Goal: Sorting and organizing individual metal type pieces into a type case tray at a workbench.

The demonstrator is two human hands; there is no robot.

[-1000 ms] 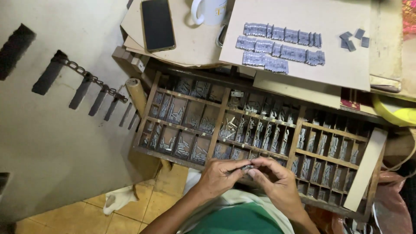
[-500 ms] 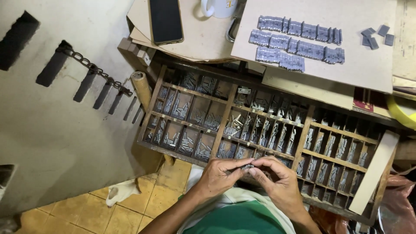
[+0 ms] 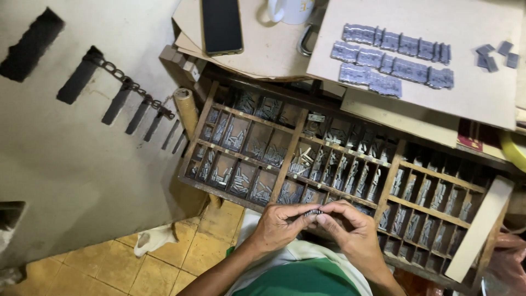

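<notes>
My left hand (image 3: 278, 226) and my right hand (image 3: 350, 230) meet just in front of my body and pinch between their fingertips a short row of small metal type pieces (image 3: 314, 212). They hover over the near edge of a wooden type case (image 3: 293, 143) split into many small compartments, each filled with grey metal type. Above the case lies a pale board (image 3: 433, 101) carrying three set rows of metal type blocks (image 3: 392, 57) and a few loose blocks (image 3: 496, 55) to their right.
A black phone (image 3: 222, 24) and a white mug (image 3: 291, 10) rest on cardboard at the top. A cardboard tube (image 3: 186, 109) stands at the case's left corner. A chain (image 3: 129, 85) crosses the grey wall on the left. A white rag (image 3: 156, 239) lies on the yellow tiled floor.
The view has drifted slightly, so the case and board sit a little further right and lower. My hands stay together on the row of type pieces.
</notes>
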